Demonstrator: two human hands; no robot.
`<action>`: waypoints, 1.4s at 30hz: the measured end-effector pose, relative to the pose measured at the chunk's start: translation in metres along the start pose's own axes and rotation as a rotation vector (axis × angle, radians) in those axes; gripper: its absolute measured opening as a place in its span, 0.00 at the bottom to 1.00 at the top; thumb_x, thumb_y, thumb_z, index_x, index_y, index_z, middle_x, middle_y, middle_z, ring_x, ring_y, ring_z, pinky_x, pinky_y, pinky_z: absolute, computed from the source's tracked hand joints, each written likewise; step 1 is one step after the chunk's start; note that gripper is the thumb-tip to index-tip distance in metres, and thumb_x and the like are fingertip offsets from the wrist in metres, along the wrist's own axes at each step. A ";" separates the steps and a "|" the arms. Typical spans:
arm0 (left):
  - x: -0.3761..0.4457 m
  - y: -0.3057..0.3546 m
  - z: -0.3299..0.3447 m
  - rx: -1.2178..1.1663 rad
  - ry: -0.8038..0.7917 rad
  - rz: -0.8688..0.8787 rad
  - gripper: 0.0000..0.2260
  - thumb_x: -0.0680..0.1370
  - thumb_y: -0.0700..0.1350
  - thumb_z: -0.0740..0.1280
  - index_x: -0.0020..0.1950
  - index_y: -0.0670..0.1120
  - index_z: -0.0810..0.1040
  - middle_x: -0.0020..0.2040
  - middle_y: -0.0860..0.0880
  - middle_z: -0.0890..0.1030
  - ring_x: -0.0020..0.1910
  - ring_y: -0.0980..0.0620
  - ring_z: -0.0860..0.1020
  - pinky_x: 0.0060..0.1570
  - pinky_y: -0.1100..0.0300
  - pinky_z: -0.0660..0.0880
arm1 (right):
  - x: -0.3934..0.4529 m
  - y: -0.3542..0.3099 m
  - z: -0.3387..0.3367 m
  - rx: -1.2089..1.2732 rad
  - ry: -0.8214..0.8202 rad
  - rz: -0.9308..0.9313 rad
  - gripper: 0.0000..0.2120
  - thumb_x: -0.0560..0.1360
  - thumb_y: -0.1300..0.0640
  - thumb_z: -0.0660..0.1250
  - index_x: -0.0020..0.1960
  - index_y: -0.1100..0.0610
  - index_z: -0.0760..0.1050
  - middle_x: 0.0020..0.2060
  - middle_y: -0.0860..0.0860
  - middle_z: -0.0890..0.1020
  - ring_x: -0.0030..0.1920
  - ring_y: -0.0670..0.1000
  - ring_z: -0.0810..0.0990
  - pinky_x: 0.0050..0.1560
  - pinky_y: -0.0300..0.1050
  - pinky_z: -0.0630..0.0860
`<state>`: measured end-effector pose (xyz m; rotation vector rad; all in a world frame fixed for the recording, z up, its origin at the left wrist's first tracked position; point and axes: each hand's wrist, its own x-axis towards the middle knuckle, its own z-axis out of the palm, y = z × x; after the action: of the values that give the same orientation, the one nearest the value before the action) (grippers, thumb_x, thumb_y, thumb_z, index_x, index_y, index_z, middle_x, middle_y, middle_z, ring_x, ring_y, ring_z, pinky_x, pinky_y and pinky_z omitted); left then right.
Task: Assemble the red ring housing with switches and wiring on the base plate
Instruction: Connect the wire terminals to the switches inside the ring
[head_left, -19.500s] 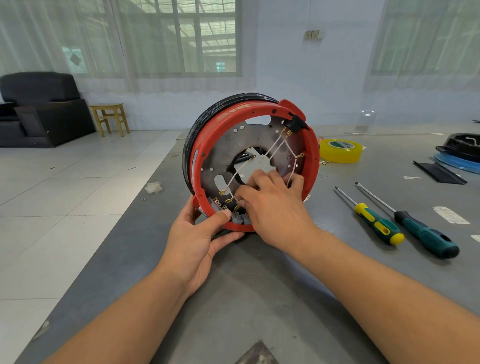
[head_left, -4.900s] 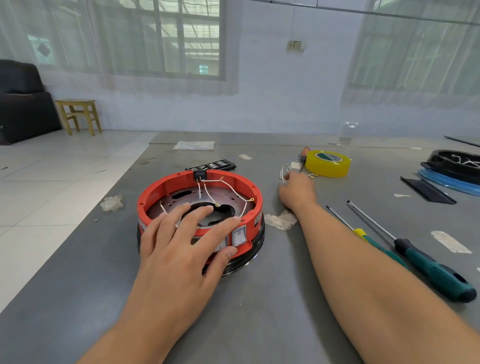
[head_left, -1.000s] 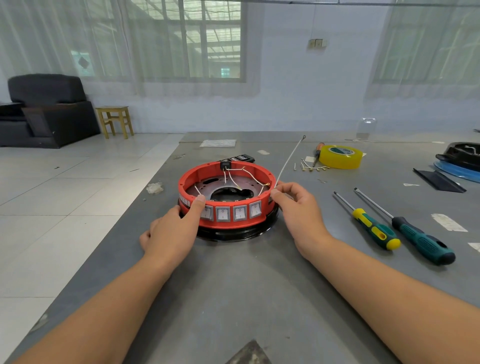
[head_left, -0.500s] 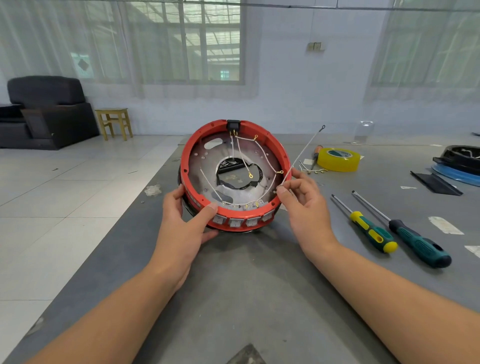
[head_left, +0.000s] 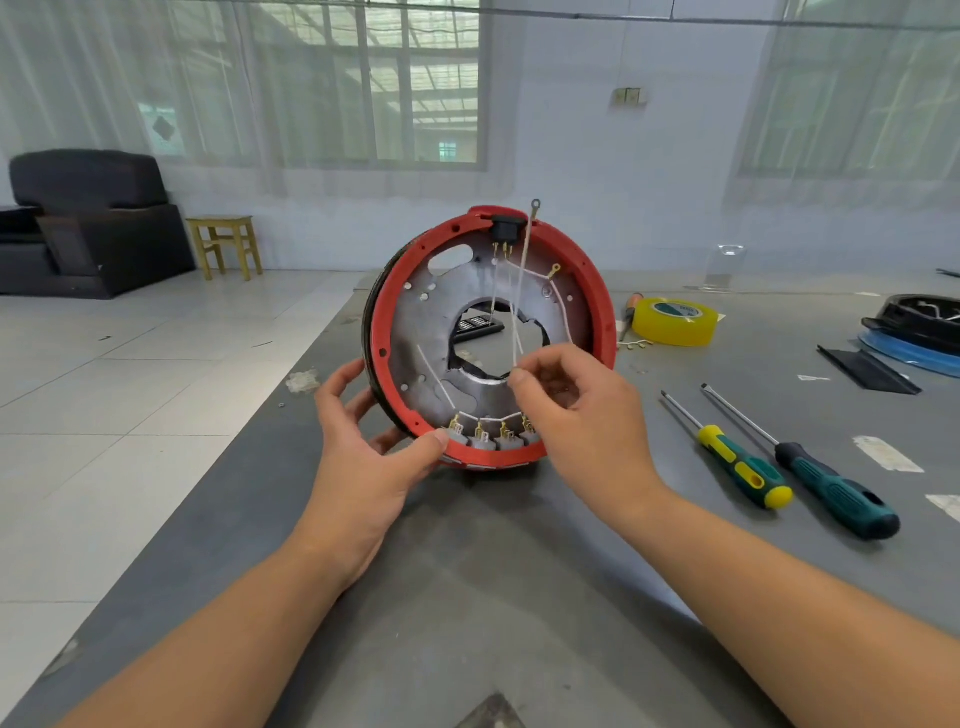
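Note:
The red ring housing (head_left: 592, 291) stands tilted up on its lower edge on the grey table, its open inside facing me. Inside it sits the grey metal base plate (head_left: 441, 332) with a central hole. Several switches (head_left: 491, 439) line the bottom of the ring, joined by white wires; a black socket (head_left: 506, 228) sits at the top. My left hand (head_left: 363, 452) grips the ring's lower left rim, thumb on the front edge. My right hand (head_left: 576, 410) pinches a loose white wire (head_left: 524, 291) that stands upright, its ring terminal above the housing.
Two screwdrivers, one yellow-green (head_left: 737, 467) and one dark green (head_left: 826, 483), lie to the right. A yellow tape roll (head_left: 675, 322) and small terminals lie behind. A black-and-blue part (head_left: 914, 327) is at the far right. The table's left edge drops to a tiled floor.
The housing has tipped more upright and turned. My right hand moved from the ring's right rim to in front of the plate, bringing the loose wire upright across it.

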<state>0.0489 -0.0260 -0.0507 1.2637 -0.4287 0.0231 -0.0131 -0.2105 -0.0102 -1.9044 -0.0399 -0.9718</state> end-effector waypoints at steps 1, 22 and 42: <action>0.000 0.000 0.000 0.018 -0.003 -0.001 0.43 0.64 0.41 0.82 0.69 0.71 0.66 0.68 0.60 0.75 0.60 0.46 0.85 0.57 0.42 0.83 | -0.001 -0.001 0.003 0.052 -0.020 0.039 0.07 0.77 0.58 0.72 0.50 0.46 0.81 0.40 0.44 0.84 0.41 0.45 0.82 0.42 0.33 0.77; -0.004 0.002 0.001 0.254 -0.121 0.020 0.50 0.70 0.38 0.82 0.83 0.61 0.57 0.73 0.67 0.70 0.65 0.64 0.79 0.68 0.50 0.78 | 0.005 0.007 -0.004 -0.026 -0.297 0.102 0.09 0.73 0.63 0.74 0.46 0.49 0.83 0.38 0.47 0.86 0.41 0.47 0.86 0.47 0.42 0.84; -0.002 -0.003 -0.001 0.279 -0.132 0.038 0.49 0.71 0.37 0.82 0.82 0.61 0.58 0.72 0.67 0.71 0.66 0.62 0.79 0.58 0.65 0.79 | 0.004 0.016 0.003 -0.110 -0.347 0.122 0.12 0.75 0.59 0.77 0.53 0.56 0.75 0.40 0.42 0.87 0.43 0.40 0.85 0.46 0.36 0.80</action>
<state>0.0481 -0.0253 -0.0541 1.5372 -0.5779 0.0334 -0.0022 -0.2180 -0.0200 -2.1319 -0.0746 -0.5641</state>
